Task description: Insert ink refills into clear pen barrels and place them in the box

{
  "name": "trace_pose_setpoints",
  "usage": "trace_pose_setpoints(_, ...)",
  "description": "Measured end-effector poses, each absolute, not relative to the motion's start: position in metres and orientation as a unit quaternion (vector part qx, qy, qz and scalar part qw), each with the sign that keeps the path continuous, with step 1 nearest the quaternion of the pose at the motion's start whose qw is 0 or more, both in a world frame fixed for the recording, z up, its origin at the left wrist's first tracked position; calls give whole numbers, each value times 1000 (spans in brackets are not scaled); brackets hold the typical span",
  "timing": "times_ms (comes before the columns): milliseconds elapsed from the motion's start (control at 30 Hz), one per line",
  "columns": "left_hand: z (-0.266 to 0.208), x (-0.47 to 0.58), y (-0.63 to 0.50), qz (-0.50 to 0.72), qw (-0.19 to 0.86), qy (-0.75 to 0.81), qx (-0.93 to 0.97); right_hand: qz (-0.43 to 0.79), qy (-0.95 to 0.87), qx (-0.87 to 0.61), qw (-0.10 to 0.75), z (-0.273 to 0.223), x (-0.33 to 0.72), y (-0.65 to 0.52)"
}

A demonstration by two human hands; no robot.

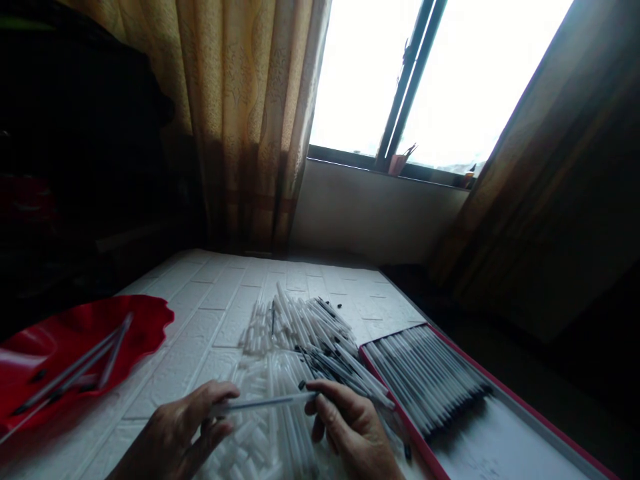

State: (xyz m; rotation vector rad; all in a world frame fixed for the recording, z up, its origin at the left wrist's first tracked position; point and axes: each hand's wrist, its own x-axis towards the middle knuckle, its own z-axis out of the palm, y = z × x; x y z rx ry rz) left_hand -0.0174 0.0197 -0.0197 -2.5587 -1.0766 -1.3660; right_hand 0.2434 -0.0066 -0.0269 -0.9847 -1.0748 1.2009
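Observation:
A translucent pen (270,401) lies level between my two hands above the middle of the table. My left hand (183,427) pinches its left end between thumb and fingers. At its right end, my right hand (345,423) grips the pen with thumb and forefinger, partly hiding the tip. A small black piece (301,385) shows right by the right fingertips; whether it touches the pen I cannot tell. Under the hands lie many clear plastic caps (250,443). Beyond them is a heap of white pen barrels (300,320), with dark refills (325,360) beside it.
On the right, a red-edged box (530,427) holds a row of black-tipped pens (425,377). A red wavy-rimmed bowl (135,303) with a few pens stands on the left. The table (210,287) has a white brick-pattern cover. Behind are curtains (240,100) and a window.

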Motion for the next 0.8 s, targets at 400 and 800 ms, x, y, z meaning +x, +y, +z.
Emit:
trace_pose_setpoints(400, -24, -21, 25, -406, 20, -326, -854, 512, -486, -418, 572, -31, 244, -7)
trace_pose_setpoints(800, -18, -17, 22, -400, 14, -319, -859, 485, -494, -416, 590, -27, 243, -10)
